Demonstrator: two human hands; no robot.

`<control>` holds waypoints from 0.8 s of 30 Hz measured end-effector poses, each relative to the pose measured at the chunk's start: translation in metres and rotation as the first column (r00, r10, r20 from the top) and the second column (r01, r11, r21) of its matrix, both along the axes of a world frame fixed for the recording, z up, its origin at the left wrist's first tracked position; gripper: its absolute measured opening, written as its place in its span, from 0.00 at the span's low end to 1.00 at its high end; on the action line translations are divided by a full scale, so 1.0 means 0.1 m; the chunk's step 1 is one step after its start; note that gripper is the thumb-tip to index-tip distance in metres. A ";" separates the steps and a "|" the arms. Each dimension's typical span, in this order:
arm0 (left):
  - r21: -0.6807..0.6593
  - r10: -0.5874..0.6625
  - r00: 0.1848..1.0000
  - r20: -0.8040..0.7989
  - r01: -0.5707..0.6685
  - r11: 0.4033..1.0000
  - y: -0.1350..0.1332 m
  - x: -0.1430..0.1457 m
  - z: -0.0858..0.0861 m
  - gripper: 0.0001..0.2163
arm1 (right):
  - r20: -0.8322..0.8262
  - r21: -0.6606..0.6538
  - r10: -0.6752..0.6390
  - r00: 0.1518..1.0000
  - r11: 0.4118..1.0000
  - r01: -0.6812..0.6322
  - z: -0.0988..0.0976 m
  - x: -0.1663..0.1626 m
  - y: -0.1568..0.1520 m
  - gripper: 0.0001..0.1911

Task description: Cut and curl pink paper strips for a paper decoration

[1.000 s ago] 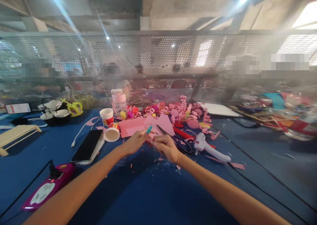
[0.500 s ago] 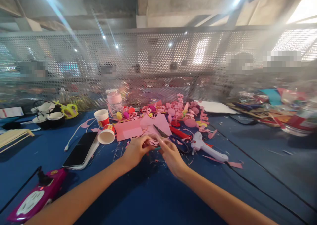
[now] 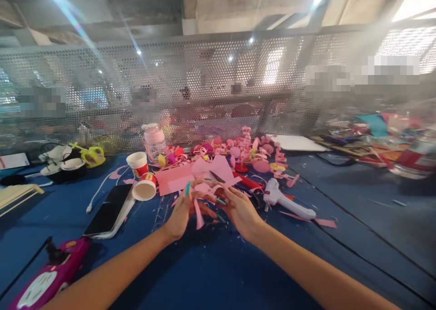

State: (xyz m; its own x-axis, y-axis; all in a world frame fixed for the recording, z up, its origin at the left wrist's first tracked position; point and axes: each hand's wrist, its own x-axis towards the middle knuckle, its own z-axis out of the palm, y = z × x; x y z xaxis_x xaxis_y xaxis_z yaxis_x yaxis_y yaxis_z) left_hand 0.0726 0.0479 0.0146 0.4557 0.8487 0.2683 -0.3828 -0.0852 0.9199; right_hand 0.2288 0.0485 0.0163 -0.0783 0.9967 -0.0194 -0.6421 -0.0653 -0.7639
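My left hand (image 3: 179, 212) and my right hand (image 3: 240, 210) meet over the blue table (image 3: 204, 273), palms turned partly up. Between their fingertips they pinch a small pink paper piece (image 3: 199, 196), with one strip hanging down from the left fingers. My nails are teal. Just behind the hands lie pink paper sheets (image 3: 177, 177) with a pair of scissors (image 3: 218, 178) resting on them. A white glue gun (image 3: 286, 201) lies to the right of my right hand.
A heap of pink paper curls (image 3: 248, 151) lies behind. Two paper cups (image 3: 141, 176), a pink-lidded jar (image 3: 154, 142) and a phone (image 3: 109, 210) are at the left. A magenta power strip (image 3: 47, 282) sits near left. Perforated metal screen (image 3: 211, 82) walls the back; clutter (image 3: 391, 146) is at right.
The hands have turned palms up and spread a little, lifting the pink piece so a strip hangs down. The view has shifted slightly down and left.
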 end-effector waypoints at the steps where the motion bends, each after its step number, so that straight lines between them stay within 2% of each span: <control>1: -0.051 0.003 0.998 0.060 0.000 0.999 0.01 -0.01 -0.02 0.24 | -0.013 -0.040 0.037 0.999 0.999 -0.037 0.00 0.02 0.01 0.08; 3: -0.154 -0.011 0.990 0.144 0.034 0.987 0.05 -0.02 -0.06 0.22 | -0.035 -0.132 0.089 0.995 0.987 -0.093 -0.01 0.05 0.02 0.05; 6: -0.304 -0.038 0.973 0.227 0.107 0.947 0.11 -0.05 -0.10 0.20 | -0.093 -0.231 0.097 0.991 0.966 -0.117 -0.01 0.09 0.04 0.04; 9: -0.422 -0.034 0.967 0.252 0.142 0.896 0.14 -0.07 -0.08 0.17 | -0.141 -0.263 0.091 0.986 0.957 -0.126 0.01 0.11 0.04 0.06; 12: -0.466 -0.039 0.961 0.275 0.169 0.868 0.13 -0.08 -0.03 0.18 | -0.180 -0.268 0.098 0.979 0.953 -0.145 0.05 0.12 0.05 0.09; 16: -0.419 -0.084 0.971 0.226 0.175 0.891 0.09 -0.03 -0.01 0.23 | -0.205 -0.252 0.148 0.968 0.947 -0.198 0.07 0.13 0.05 0.11; 22: -0.212 -0.068 0.997 0.019 0.071 0.975 0.06 0.05 -0.15 0.07 | -0.181 -0.196 0.239 0.954 0.942 -0.273 0.11 0.12 0.03 0.10; 24: -0.149 -0.087 0.996 -0.004 0.086 0.985 0.06 0.03 -0.18 0.08 | -0.182 -0.197 0.215 0.960 0.948 -0.250 0.11 0.11 0.03 0.09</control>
State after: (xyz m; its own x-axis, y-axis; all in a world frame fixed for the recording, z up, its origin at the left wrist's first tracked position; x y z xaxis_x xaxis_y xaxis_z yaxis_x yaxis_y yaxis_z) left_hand 0.0759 0.0538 -0.0034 0.5312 0.8361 0.1370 -0.3734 0.0858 0.9237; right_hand 0.2400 0.0517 0.0276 -0.3266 0.9235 -0.2012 -0.6990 -0.3793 -0.6062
